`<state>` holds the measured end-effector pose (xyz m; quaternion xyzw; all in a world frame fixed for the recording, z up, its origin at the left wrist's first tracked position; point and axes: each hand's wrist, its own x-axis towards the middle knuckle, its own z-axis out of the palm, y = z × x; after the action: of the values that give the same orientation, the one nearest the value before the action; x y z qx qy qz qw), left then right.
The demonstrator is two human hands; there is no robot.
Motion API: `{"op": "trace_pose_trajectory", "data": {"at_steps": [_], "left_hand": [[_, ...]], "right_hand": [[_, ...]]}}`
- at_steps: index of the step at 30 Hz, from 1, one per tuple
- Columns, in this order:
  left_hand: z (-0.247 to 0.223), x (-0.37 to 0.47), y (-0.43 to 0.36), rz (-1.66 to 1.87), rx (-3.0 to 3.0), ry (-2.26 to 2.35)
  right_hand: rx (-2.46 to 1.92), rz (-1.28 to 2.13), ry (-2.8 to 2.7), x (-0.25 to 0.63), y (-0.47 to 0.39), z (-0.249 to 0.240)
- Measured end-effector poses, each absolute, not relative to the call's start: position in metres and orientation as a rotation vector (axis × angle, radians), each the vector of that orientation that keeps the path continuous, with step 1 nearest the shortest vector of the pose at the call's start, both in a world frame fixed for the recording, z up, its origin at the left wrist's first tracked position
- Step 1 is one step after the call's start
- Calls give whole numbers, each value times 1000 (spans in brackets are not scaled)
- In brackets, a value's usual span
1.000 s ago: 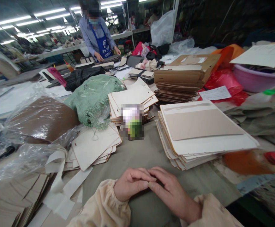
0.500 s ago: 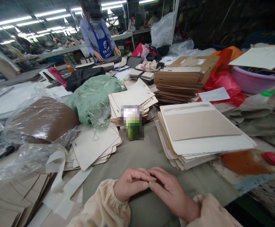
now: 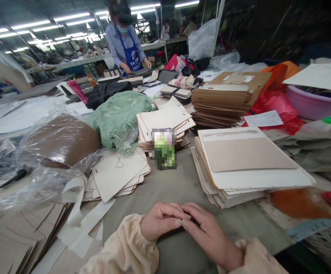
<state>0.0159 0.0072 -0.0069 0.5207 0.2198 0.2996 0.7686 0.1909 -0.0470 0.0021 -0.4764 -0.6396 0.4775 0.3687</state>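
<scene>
Both hands are placed at the near edge of the greenish cloth (image 3: 176, 182), approx. in the centre of view. The left hand (image 3: 162, 222) and the right hand (image 3: 208, 232) are brought together at the fingertips; the fingers are half curved, not clenched, and no obj. is seen to be held. What is under the palms is hidden, so it cannot be told.

The nearest pile, i.e. the stack of white panels (image 3: 256, 180), is situated fwd. and to the right of the hands, apart from them; the R hand is the closer one. On its top a beige panel (image 3: 245, 154) is laid flat. The long axis of this panel seems to run L–R, but because of the slanted view it cannot be told for sure.

Straight ahead of the joined fingertips, a pixelated object (image 3: 164, 148) is seen in front of the cream stack (image 3: 165, 114); it appears taller than wide, its details are blurred. Fwd. and to the left, the loose cream panels (image 3: 119, 173) are spread, nearer to the L hand, w/ pale strips (image 3: 94, 217) beside them.
</scene>
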Motion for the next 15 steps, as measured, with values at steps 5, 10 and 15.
{"op": "trace_pose_trajectory", "data": {"at_steps": [5,10,15], "left_hand": [[-8,14,8,643,1141,467],[-10,14,8,636,1135,453],[-10,15,7,638,1135,468]], "right_hand": [[-1227,1223,-1639,190,-46,0],[-1215,1221,-1636,190,-47,-3],[-1214,1207,-1641,190,-48,-3]]}}
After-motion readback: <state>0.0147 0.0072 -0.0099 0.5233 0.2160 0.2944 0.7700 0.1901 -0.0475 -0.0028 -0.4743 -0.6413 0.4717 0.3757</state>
